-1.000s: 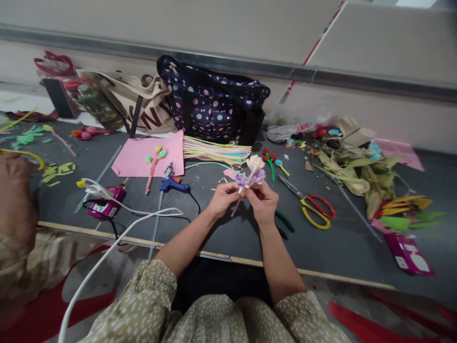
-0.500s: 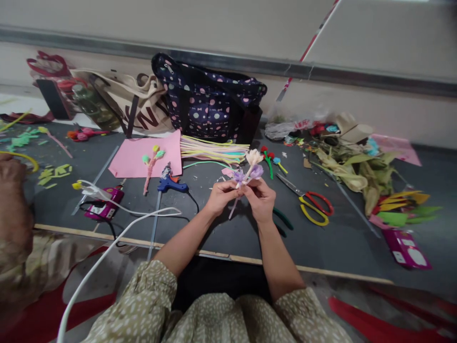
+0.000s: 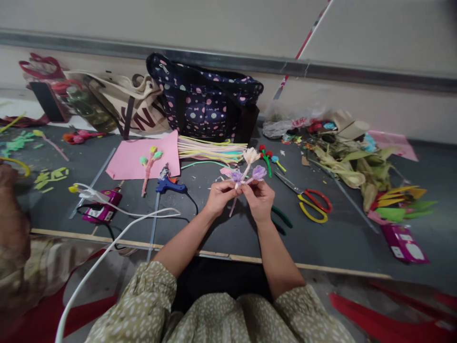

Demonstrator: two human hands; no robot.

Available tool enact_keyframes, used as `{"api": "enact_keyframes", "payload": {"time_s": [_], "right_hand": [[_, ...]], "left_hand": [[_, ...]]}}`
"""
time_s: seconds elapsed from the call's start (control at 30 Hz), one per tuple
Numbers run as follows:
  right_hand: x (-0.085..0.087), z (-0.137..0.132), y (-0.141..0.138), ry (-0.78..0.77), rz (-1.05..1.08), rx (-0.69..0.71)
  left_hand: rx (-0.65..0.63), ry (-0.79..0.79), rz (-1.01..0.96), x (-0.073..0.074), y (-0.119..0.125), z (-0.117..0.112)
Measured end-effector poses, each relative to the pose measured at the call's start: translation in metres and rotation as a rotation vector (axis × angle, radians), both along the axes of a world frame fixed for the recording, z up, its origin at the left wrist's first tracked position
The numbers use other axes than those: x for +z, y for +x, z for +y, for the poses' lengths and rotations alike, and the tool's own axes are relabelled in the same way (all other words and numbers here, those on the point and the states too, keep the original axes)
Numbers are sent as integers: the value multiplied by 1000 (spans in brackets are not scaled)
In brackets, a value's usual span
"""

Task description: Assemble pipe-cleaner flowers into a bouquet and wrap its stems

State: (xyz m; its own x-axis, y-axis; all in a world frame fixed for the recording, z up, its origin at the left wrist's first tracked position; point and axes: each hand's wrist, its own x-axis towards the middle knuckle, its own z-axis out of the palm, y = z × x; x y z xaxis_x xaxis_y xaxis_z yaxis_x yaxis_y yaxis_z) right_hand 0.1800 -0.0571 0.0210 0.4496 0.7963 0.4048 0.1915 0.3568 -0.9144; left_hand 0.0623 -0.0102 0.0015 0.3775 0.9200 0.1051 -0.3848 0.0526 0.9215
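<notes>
Between my two hands is a pipe-cleaner flower sprig (image 3: 251, 156), with one cream bloom on top and a purple bloom to either side. My left hand (image 3: 220, 196) pinches it near the left purple bloom. The fingers of my right hand (image 3: 260, 199) are closed on it below the right purple bloom. A thin pinkish stem points down between the hands. Under my right wrist lie dark green-handled pliers (image 3: 282, 218), partly hidden. Scissors (image 3: 310, 202) with red and yellow handles rest further right. To the left of my hands is a blue glue gun (image 3: 171, 185).
Behind my hands lies a bundle of pastel pipe cleaners (image 3: 214, 150), beside a pink sheet (image 3: 123, 159). A dark patterned bag (image 3: 203, 107) stands at the back. Dried husks (image 3: 342, 166) lie right. A white cable (image 3: 117, 243) crosses the left edge. Another person's hand (image 3: 9, 176) is far left.
The right purple bloom has swung outward to the right, away from the cream bloom, so the blooms stand further apart. Both hands keep hold of the sprig. The view has shifted slightly.
</notes>
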Motion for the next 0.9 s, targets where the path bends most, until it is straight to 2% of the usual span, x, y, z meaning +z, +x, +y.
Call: {"api": "enact_keyframes", "payload": {"time_s": [0.37, 0.67, 0.9], "right_hand": [[1, 3, -5, 20, 151, 19], [-4, 3, -1, -1, 121, 48], [-4, 3, -2, -1, 112, 19]], "left_hand": [[9, -41, -12, 1, 0, -1], [1, 2, -11, 1, -1, -1], [17, -28, -28, 1, 0, -2]]}}
